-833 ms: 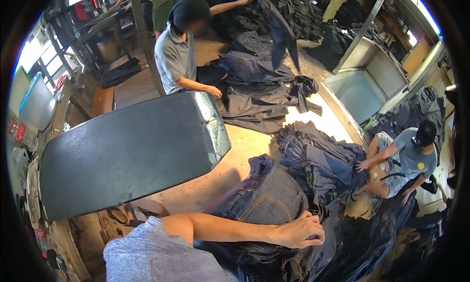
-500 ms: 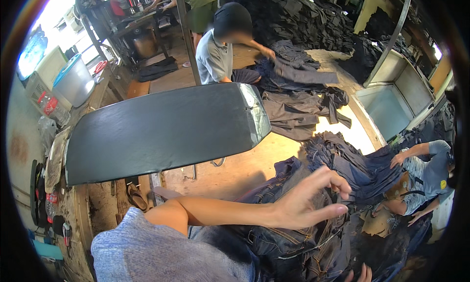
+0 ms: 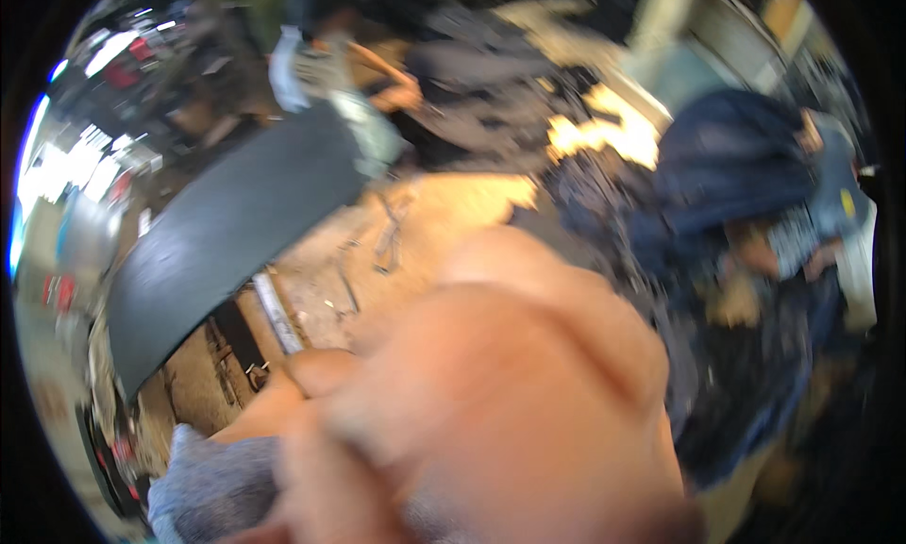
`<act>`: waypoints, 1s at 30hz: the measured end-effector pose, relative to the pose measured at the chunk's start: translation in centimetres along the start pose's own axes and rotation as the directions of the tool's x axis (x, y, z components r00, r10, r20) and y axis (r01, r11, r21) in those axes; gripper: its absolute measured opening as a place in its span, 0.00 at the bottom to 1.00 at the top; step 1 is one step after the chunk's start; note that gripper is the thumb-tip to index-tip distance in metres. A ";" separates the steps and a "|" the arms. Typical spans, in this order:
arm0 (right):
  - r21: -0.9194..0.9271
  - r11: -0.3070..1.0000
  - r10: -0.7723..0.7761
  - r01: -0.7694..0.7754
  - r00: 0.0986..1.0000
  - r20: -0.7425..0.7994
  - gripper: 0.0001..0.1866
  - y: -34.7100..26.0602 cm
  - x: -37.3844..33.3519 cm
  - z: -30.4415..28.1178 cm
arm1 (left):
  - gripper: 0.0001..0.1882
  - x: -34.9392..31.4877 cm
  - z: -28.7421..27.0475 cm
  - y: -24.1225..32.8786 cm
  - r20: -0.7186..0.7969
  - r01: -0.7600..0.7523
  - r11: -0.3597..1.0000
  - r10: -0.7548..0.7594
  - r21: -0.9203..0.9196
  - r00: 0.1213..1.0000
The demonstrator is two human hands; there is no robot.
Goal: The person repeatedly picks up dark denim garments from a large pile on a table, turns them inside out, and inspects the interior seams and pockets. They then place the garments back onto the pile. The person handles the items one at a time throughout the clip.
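A bare hand (image 3: 510,374), blurred close to the lens, fills the lower centre; whether left or right, clenched or grasping anything, cannot be determined. Heaped dark denim garments (image 3: 727,384) lie beyond it, rightward. A long black smooth-surfaced board (image 3: 241,218) is at left, above a blue-grey fabric sleeve (image 3: 212,478).

No text can be read here, folks! Over at the right edge, 1 yellow mark (image 3: 847,204) sits on a co-worker's grey-blue shirt (image 3: 834,176), and it's a smear, whatever it says. Swing to the far left, and there's a red patch (image 3: 62,292) with pale streaks, too blurred for 1 letter or number, and what it's on I can't tell!
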State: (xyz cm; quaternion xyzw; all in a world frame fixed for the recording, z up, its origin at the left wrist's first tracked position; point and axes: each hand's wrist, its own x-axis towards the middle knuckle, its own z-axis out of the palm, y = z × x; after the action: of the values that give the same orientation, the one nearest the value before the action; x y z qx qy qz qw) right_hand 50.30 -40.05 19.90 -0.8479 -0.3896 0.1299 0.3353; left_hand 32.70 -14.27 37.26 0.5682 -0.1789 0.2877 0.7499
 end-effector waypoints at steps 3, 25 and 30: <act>-0.084 0.996 0.014 -0.022 0.995 -0.097 0.36 1.0 -2.2 -1.9 | 0.12 -1.7 1.7 1.5 -0.050 0.347 0.934 -0.352 -0.087 0.935; -0.059 0.934 -0.339 0.352 0.927 0.158 0.09 -6.4 -5.5 1.5 | 0.33 -5.1 -4.7 -12.4 0.584 -0.399 0.427 -0.585 0.811 0.563; 0.208 0.922 -0.388 0.328 0.776 0.498 0.11 -9.2 -6.3 0.5 | 0.29 -4.3 -5.7 -12.4 0.615 -0.398 0.477 -0.508 0.784 0.603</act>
State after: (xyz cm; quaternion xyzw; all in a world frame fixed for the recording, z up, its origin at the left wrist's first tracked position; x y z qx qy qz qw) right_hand 40.66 -40.19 25.43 -0.6694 -0.6130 0.3136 0.2789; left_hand 36.93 -12.17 23.71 0.9350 -0.2965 0.0224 0.1931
